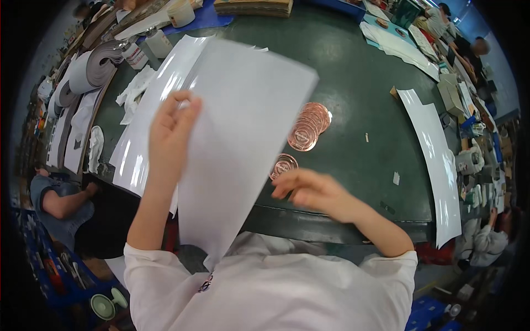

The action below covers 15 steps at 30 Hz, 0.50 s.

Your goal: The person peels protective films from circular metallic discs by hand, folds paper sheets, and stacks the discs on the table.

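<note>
At far left, grey-and-white rolls (83,74) are stacked beside the green table (359,182). Glossy white sheets (138,118) are spread at the table's left. Above them, a large white sheet (243,105) is pinched at its left edge by the left hand (172,132) and held tilted over the table's near edge. Just beyond its right edge, a copper disc (285,164) is partly covered, with overlapping copper discs (310,127) fanned above. The right hand (314,190) is held released, fingers loosely bent, near the disc; contact cannot be told.
</note>
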Motion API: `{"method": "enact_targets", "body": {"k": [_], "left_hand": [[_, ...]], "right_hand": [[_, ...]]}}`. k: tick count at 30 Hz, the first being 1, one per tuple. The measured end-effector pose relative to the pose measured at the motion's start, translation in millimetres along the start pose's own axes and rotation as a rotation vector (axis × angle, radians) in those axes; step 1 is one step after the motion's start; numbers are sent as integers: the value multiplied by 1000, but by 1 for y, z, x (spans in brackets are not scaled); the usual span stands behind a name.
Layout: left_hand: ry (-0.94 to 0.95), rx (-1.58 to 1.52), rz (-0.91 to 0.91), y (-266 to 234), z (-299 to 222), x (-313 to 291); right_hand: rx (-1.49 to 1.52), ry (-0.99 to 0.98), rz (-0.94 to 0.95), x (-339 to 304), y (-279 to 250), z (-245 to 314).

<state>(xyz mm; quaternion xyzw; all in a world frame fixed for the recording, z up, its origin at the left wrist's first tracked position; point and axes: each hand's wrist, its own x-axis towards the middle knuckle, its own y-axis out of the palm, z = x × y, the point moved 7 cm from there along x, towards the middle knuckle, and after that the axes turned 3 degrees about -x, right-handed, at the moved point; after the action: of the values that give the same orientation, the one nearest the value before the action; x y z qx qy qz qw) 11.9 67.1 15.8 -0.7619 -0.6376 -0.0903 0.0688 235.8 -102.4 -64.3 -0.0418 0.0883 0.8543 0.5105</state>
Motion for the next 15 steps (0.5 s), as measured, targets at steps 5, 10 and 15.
{"method": "enact_targets", "body": {"k": [5,10,15], "left_hand": [[119,-296,-114,-25,-43,28],[184,-396,-353,-68,-51,15],[125,-573,-457,-83,-15,-67]], "right_hand": [[-403,-33,21,-11,53,13],[-433,40,-312,-22,23,15],[-325,-127,-776,-51,-48,37]]}}
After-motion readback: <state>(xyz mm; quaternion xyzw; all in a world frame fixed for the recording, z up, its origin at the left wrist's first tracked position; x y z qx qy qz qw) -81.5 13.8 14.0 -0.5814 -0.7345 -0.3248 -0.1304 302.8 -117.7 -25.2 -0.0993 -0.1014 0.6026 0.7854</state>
